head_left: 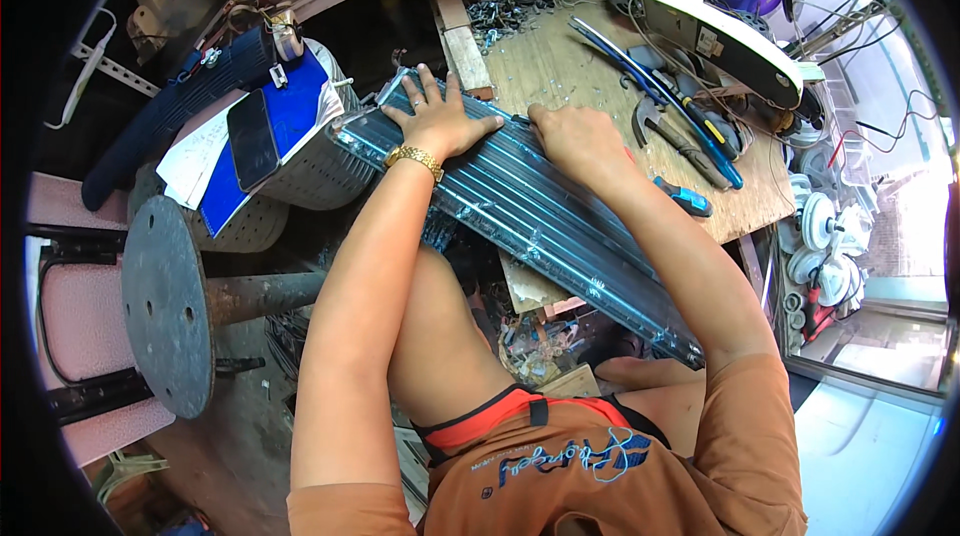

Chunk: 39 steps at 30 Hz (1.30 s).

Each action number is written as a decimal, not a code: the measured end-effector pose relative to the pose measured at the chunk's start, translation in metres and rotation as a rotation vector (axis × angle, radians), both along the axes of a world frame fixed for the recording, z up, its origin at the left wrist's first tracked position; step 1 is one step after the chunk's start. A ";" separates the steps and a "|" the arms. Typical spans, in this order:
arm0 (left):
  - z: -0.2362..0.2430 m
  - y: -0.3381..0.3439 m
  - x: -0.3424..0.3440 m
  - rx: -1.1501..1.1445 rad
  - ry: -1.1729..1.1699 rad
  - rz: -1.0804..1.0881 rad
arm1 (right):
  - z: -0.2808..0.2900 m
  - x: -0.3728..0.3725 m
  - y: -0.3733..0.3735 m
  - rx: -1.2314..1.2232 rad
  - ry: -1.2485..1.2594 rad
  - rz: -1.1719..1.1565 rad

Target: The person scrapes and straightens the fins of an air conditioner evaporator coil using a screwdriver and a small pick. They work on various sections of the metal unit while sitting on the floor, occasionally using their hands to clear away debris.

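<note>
A long, ridged metal panel, apparently a finned coil wrapped in shiny plastic, lies diagonally across the workbench edge and above my legs. My left hand rests on its upper end with fingers spread; the wrist wears a gold-coloured watch. My right hand is closed at the panel's upper edge, on something I cannot make out. A small red piece shows behind that hand. A blue-and-black handled tool lies beside my right forearm, with a claw hammer and long blue tools farther back.
The plywood bench bears screws, wires and a white appliance body. At left are a phone on a blue folder over a metal drum, a round metal plate and pink seats. White fittings stand at right.
</note>
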<state>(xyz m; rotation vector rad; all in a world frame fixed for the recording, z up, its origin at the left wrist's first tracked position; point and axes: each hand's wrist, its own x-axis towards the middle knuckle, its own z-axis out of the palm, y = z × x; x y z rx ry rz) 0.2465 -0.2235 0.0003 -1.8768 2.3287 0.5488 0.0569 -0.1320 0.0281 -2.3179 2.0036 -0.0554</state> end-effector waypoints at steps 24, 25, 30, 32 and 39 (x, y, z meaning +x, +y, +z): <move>-0.003 0.005 -0.002 -0.075 -0.081 -0.018 | 0.004 -0.040 0.051 0.108 0.012 0.063; -0.004 0.004 -0.002 -0.077 -0.083 -0.017 | 0.005 -0.043 0.059 0.113 0.013 0.059; -0.007 -0.002 -0.001 -0.062 -0.089 -0.017 | 0.005 -0.071 0.098 0.127 0.104 0.009; -0.009 -0.003 0.000 -0.069 -0.080 -0.018 | 0.006 -0.078 0.112 0.126 0.104 -0.016; -0.010 -0.003 0.000 -0.069 -0.081 -0.020 | 0.009 -0.086 0.140 0.069 0.137 -0.059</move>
